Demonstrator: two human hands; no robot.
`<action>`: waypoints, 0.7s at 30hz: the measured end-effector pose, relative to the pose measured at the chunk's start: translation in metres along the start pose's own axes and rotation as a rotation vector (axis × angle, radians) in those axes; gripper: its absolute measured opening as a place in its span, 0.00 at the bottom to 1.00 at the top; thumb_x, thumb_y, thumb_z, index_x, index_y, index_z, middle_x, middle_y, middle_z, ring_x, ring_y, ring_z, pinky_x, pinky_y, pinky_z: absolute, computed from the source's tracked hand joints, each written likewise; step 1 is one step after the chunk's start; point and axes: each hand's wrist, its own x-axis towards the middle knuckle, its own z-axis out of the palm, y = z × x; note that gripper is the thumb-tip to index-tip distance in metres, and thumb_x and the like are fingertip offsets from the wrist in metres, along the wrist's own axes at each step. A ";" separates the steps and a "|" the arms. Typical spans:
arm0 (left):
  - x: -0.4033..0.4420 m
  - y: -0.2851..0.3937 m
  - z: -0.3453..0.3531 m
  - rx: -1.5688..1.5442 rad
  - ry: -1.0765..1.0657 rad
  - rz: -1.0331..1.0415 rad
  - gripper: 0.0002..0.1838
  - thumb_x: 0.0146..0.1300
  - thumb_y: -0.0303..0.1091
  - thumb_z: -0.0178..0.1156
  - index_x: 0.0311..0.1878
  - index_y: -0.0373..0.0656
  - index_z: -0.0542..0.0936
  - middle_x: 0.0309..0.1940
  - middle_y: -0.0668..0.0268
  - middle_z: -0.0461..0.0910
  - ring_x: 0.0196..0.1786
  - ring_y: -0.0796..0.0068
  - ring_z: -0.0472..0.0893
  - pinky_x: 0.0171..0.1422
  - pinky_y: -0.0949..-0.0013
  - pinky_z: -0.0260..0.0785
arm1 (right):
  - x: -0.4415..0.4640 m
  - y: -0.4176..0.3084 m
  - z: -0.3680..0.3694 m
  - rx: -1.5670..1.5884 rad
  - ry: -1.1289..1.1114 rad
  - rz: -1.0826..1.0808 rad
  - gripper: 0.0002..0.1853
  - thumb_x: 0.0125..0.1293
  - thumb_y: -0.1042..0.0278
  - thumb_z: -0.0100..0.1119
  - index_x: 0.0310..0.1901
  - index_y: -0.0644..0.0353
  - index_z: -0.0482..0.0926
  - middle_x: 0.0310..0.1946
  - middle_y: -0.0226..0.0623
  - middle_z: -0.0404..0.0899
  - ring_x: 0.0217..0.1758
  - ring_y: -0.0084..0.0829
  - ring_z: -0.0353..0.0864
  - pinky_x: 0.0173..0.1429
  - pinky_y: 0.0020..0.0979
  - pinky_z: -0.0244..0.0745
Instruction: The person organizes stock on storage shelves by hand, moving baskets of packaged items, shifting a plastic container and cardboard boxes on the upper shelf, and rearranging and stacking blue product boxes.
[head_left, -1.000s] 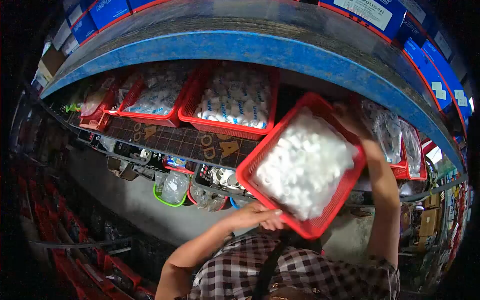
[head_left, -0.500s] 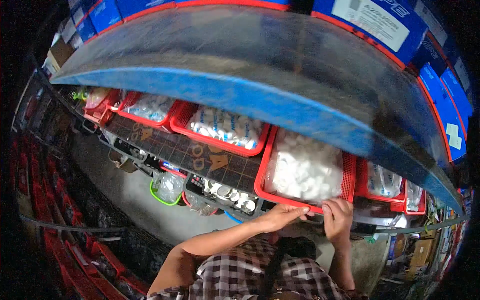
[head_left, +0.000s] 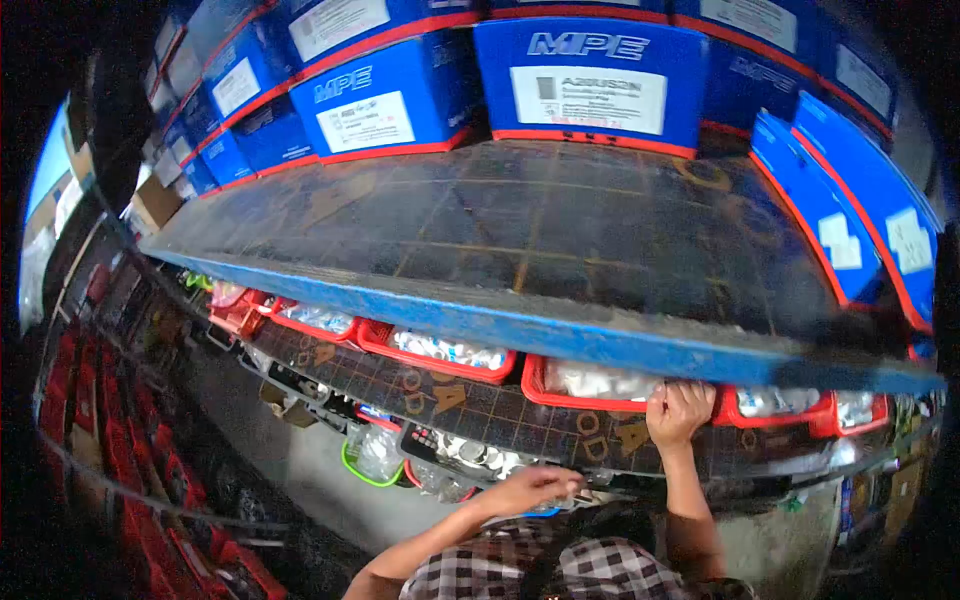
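A red plastic basket (head_left: 590, 402) holding white pieces in clear plastic (head_left: 600, 380) sits on the lower shelf, its rear part hidden under the upper shelf's blue edge. My right hand (head_left: 682, 412) is at the basket's front right corner, fingers bent over the rim. My left hand (head_left: 528, 490) is off the basket, lower and nearer my body, its fingers loosely stretched to the right with nothing visible in them.
Other red baskets with bagged parts (head_left: 440, 360) flank this one. The blue-edged upper shelf (head_left: 480, 310) overhangs them and bears blue MPE boxes (head_left: 600, 85). Below stand a black crate of round metal parts (head_left: 470, 452) and a green-rimmed basket (head_left: 375, 455).
The red basket has gone back under the upper shelf, with my right hand still at its rim. My left hand has let go and drawn down. The view has tilted upward.
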 end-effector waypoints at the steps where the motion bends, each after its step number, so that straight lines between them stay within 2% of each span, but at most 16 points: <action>1: -0.004 -0.002 -0.006 -0.010 0.084 0.148 0.22 0.68 0.48 0.55 0.56 0.42 0.78 0.53 0.61 0.79 0.54 0.75 0.77 0.60 0.68 0.68 | -0.003 0.003 -0.002 -0.030 -0.034 0.009 0.08 0.51 0.71 0.54 0.18 0.59 0.72 0.21 0.39 0.74 0.29 0.43 0.73 0.37 0.41 0.62; 2: -0.015 0.026 -0.014 0.056 0.206 0.189 0.17 0.68 0.42 0.56 0.54 0.42 0.79 0.50 0.61 0.80 0.52 0.73 0.78 0.58 0.67 0.70 | 0.006 0.000 -0.004 0.000 -0.001 0.000 0.07 0.50 0.72 0.57 0.17 0.58 0.72 0.19 0.39 0.72 0.25 0.42 0.71 0.34 0.41 0.59; 3: -0.028 0.059 -0.022 0.097 0.327 0.283 0.13 0.67 0.35 0.57 0.51 0.41 0.81 0.46 0.61 0.82 0.49 0.72 0.80 0.54 0.68 0.72 | 0.005 -0.002 -0.007 0.070 -0.029 0.079 0.07 0.49 0.71 0.59 0.18 0.59 0.73 0.19 0.39 0.72 0.25 0.42 0.71 0.34 0.40 0.61; 4: -0.037 0.079 -0.037 0.235 0.406 0.472 0.11 0.65 0.32 0.58 0.48 0.40 0.82 0.42 0.61 0.83 0.47 0.70 0.80 0.51 0.69 0.73 | 0.009 -0.005 -0.018 0.108 -0.124 0.158 0.04 0.51 0.73 0.61 0.22 0.61 0.77 0.21 0.39 0.75 0.28 0.41 0.74 0.36 0.39 0.65; 6: -0.070 0.135 -0.053 0.432 0.622 0.720 0.08 0.61 0.26 0.58 0.41 0.38 0.83 0.37 0.61 0.83 0.41 0.71 0.81 0.47 0.69 0.73 | 0.031 -0.020 -0.048 0.348 -0.117 0.220 0.01 0.53 0.76 0.60 0.28 0.62 0.81 0.26 0.40 0.79 0.32 0.38 0.78 0.40 0.36 0.70; 7: -0.082 0.153 -0.056 0.400 0.699 0.850 0.08 0.58 0.24 0.57 0.39 0.36 0.83 0.34 0.61 0.83 0.38 0.71 0.81 0.45 0.69 0.72 | 0.049 -0.036 -0.071 0.363 -0.079 0.147 0.03 0.52 0.76 0.62 0.30 0.61 0.81 0.28 0.38 0.80 0.33 0.37 0.78 0.41 0.35 0.70; 8: -0.094 0.170 -0.063 0.476 0.740 1.022 0.09 0.58 0.28 0.57 0.38 0.34 0.83 0.32 0.59 0.82 0.37 0.69 0.80 0.45 0.67 0.72 | 0.070 -0.052 -0.098 0.382 -0.046 0.071 0.06 0.50 0.76 0.63 0.32 0.60 0.81 0.29 0.36 0.80 0.33 0.35 0.79 0.43 0.35 0.71; 9: -0.099 0.181 -0.067 0.469 0.778 1.177 0.11 0.58 0.32 0.58 0.37 0.34 0.82 0.31 0.58 0.82 0.37 0.65 0.80 0.45 0.64 0.73 | 0.093 -0.064 -0.126 0.315 0.003 -0.123 0.07 0.50 0.76 0.63 0.34 0.61 0.81 0.32 0.35 0.80 0.34 0.35 0.78 0.42 0.35 0.72; 11: -0.111 0.204 -0.072 0.582 0.802 1.372 0.13 0.58 0.36 0.58 0.37 0.34 0.82 0.31 0.57 0.81 0.38 0.62 0.79 0.49 0.59 0.71 | 0.122 -0.084 -0.172 0.202 0.163 -0.289 0.07 0.49 0.81 0.60 0.31 0.61 0.79 0.29 0.38 0.80 0.34 0.37 0.78 0.42 0.35 0.73; 12: -0.112 0.209 -0.072 0.590 0.823 1.417 0.13 0.58 0.36 0.58 0.36 0.34 0.81 0.32 0.56 0.80 0.38 0.62 0.78 0.50 0.59 0.71 | 0.126 -0.086 -0.179 0.236 0.404 -0.298 0.05 0.51 0.83 0.56 0.30 0.63 0.78 0.28 0.39 0.79 0.34 0.37 0.78 0.42 0.36 0.74; 14: -0.114 0.215 -0.067 0.558 0.783 1.457 0.12 0.57 0.36 0.59 0.35 0.34 0.81 0.31 0.58 0.81 0.37 0.62 0.79 0.46 0.60 0.72 | 0.137 -0.090 -0.208 0.204 0.466 -0.312 0.03 0.56 0.81 0.53 0.29 0.66 0.77 0.29 0.41 0.79 0.33 0.37 0.77 0.41 0.35 0.74; 16: -0.118 0.210 -0.058 0.548 0.656 1.463 0.11 0.56 0.34 0.60 0.33 0.35 0.82 0.28 0.58 0.81 0.33 0.61 0.80 0.42 0.61 0.73 | 0.129 -0.079 -0.217 0.185 0.350 -0.291 0.03 0.57 0.81 0.54 0.29 0.67 0.78 0.29 0.40 0.79 0.33 0.36 0.77 0.41 0.33 0.73; 17: -0.119 0.203 -0.051 0.535 0.619 1.441 0.09 0.53 0.33 0.62 0.30 0.35 0.82 0.27 0.59 0.81 0.32 0.62 0.80 0.40 0.61 0.74 | 0.116 -0.069 -0.216 0.138 0.219 -0.195 0.02 0.57 0.79 0.55 0.30 0.67 0.78 0.29 0.40 0.79 0.33 0.34 0.77 0.41 0.32 0.73; 19: -0.127 0.190 -0.047 0.616 0.477 1.245 0.14 0.49 0.37 0.67 0.35 0.36 0.85 0.27 0.59 0.82 0.33 0.64 0.81 0.39 0.65 0.73 | 0.084 -0.043 -0.197 -0.076 -0.010 -0.071 0.00 0.55 0.76 0.59 0.29 0.62 0.78 0.26 0.38 0.78 0.31 0.35 0.77 0.39 0.32 0.71; 20: -0.132 0.190 -0.046 0.676 0.363 1.102 0.19 0.50 0.42 0.69 0.41 0.37 0.84 0.30 0.57 0.82 0.34 0.61 0.82 0.40 0.66 0.73 | 0.066 -0.023 -0.185 -0.133 -0.150 -0.027 0.02 0.56 0.73 0.61 0.28 0.61 0.78 0.27 0.39 0.79 0.32 0.38 0.78 0.39 0.34 0.70; 21: -0.131 0.187 -0.045 0.717 0.261 0.973 0.22 0.50 0.44 0.69 0.45 0.39 0.83 0.33 0.56 0.82 0.35 0.59 0.82 0.41 0.65 0.74 | 0.044 0.004 -0.167 -0.142 -0.199 0.053 0.06 0.56 0.68 0.63 0.30 0.61 0.79 0.28 0.42 0.79 0.34 0.41 0.79 0.40 0.36 0.70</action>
